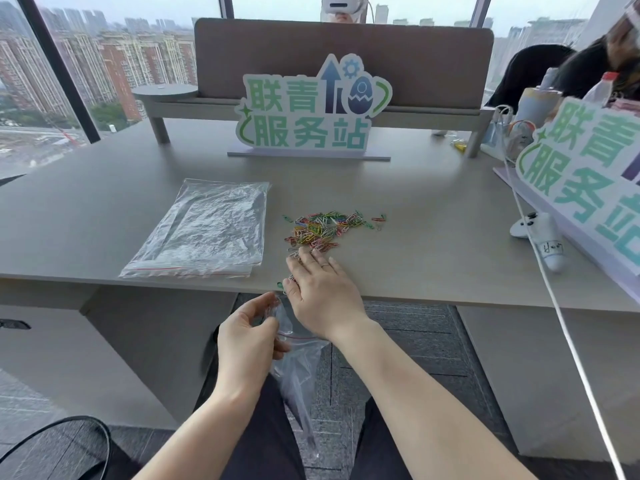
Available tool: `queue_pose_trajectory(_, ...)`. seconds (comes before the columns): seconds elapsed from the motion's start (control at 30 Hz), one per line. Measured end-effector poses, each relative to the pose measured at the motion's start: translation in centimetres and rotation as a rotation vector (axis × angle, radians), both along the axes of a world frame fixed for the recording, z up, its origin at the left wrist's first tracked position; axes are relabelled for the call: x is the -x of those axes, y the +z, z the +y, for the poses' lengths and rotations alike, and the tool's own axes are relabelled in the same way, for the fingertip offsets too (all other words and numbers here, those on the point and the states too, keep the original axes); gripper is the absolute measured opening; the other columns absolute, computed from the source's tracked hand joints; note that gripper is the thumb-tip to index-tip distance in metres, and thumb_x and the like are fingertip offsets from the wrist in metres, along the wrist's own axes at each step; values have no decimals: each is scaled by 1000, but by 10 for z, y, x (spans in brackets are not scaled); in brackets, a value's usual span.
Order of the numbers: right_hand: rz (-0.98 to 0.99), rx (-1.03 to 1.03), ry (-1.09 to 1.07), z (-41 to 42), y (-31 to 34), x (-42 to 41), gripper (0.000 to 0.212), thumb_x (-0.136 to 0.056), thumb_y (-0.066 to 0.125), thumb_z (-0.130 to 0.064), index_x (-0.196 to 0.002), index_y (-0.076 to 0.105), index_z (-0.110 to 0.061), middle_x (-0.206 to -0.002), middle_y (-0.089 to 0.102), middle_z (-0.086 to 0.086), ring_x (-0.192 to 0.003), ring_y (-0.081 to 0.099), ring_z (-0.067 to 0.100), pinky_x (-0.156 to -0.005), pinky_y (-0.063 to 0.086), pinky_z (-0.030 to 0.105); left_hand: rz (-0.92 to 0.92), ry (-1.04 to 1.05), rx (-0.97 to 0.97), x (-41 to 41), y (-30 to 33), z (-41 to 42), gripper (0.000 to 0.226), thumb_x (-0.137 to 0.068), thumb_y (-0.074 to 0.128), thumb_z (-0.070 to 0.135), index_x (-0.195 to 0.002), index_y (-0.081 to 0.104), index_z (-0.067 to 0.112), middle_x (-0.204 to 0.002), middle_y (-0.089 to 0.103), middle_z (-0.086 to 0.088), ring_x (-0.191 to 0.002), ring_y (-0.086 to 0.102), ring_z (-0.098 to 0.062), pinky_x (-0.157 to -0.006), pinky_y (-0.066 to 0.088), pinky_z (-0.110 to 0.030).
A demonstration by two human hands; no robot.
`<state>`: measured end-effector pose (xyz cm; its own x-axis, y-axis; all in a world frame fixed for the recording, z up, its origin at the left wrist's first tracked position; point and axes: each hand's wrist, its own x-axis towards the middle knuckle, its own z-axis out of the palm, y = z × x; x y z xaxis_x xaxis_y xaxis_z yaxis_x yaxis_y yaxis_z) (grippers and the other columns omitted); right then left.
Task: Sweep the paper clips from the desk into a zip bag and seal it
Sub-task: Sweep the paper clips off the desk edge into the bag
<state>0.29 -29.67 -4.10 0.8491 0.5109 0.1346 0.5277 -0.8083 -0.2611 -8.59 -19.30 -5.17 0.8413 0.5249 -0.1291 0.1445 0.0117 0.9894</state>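
Paper clips (pixel 327 228) lie in a loose heap on the grey desk (pixel 433 237), a little right of the middle and near the front edge. They are small wire clips in many colours: green, yellow, pink, red, blue and some silver. The heap is longer than wide, and its long axis runs from the near left to the far right, with a few single clips apart at the far right end. Two or three clips sit separately at the desk edge, just beside the thumb of the right hand (pixel 320 294).

The right hand lies flat on the desk, palm down, fingers straight and together, with the fingertips touching the near side of the heap. A thin ring is on one finger. The left hand (pixel 247 336) is below the desk edge and pinches the mouth of a clear zip bag (pixel 298 372) between thumb and curled fingers. The bag has a red line along its mouth and hangs down with its long axis vertical, between the knees of the person.

A stack of spare zip bags (pixel 207 228) lies flat on the desk to the left of the heap. Behind the clips stands a sign (pixel 308 112) with green characters "联青服务站".
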Motion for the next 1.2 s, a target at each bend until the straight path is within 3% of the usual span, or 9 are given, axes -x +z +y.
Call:
queue_pose_trajectory(0.3,-79,-85,24,0,-9,22,52,-102,26,-36,-150,31,-16,-159,24,5,-148,18,20,-119,4,34,-8,4,13,1,-4,6,49,-83,45,-9,-116,69,19,-91,70,-15,-43,60,-12,-46,54,-28)
queue_pose_trajectory(0.47,-107,-137,33,1,-13,34,65,-94,9,-42,-147,37,-17,-157,31,5,-146,22,20,-120,6,34,-20,-2,35,3,-1,4,49,-83,45,-10,-114,69,19,-90,69,-15,-40,59,-10,-42,50,-24)
queue_pose_trajectory(0.6,-111,-191,40,-1,-14,42,66,-92,10,-41,-145,41,-18,-154,37,2,-145,26,16,-119,7,31,-19,-8,51,3,-2,5,49,-83,45,-10,-116,69,16,-92,69,-14,-41,59,-11,-42,48,-23)
queue_pose_trajectory(0.77,-154,-303,38,-4,-14,52,55,-95,21,-34,-133,56,-14,-137,58,2,-132,48,16,-115,27,34,-13,6,45,2,-4,6,49,-82,45,-9,-117,69,16,-95,71,-15,-42,59,-11,-43,48,-23)
queue_pose_trajectory(0.9,-117,-525,-34,-14,-5,48,43,-100,30,-30,-129,58,-16,-120,68,1,-107,62,17,-91,48,30,-7,10,44,3,-4,6,51,-83,44,-9,-119,68,17,-102,71,-24,-42,60,-12,-42,49,-23)
queue_pose_trajectory(0.97,-114,-557,-72,-19,1,32,40,-100,34,-23,-134,54,-15,-128,64,3,-115,59,15,-93,48,28,-8,9,46,3,-4,6,50,-83,44,-9,-119,68,17,-105,70,-25,-42,60,-12,-42,50,-23)
queue_pose_trajectory(1.03,-67,-470,-103,-22,6,11,44,-100,35,-18,-142,44,-14,-146,48,3,-136,42,15,-108,39,30,-5,10,50,3,-4,7,50,-83,44,-9,-118,69,17,-104,70,-24,-41,59,-11,-42,51,-24)
queue_pose_trajectory(1.13,70,-263,-146,-26,12,-19,51,-101,32,-26,-151,26,-18,-161,18,0,-148,12,14,-118,19,35,-5,12,45,3,-4,7,50,-83,44,-10,-118,69,17,-96,69,-21,-39,58,-10,-42,51,-23)
queue_pose_trajectory(1.2,125,-181,-134,-27,14,-34,54,-101,29,-33,-153,19,-21,-163,7,-1,-149,3,14,-118,11,34,-6,14,36,3,-3,6,50,-83,44,-10,-119,68,16,-93,68,-17,-38,57,-9,-41,49,-22)
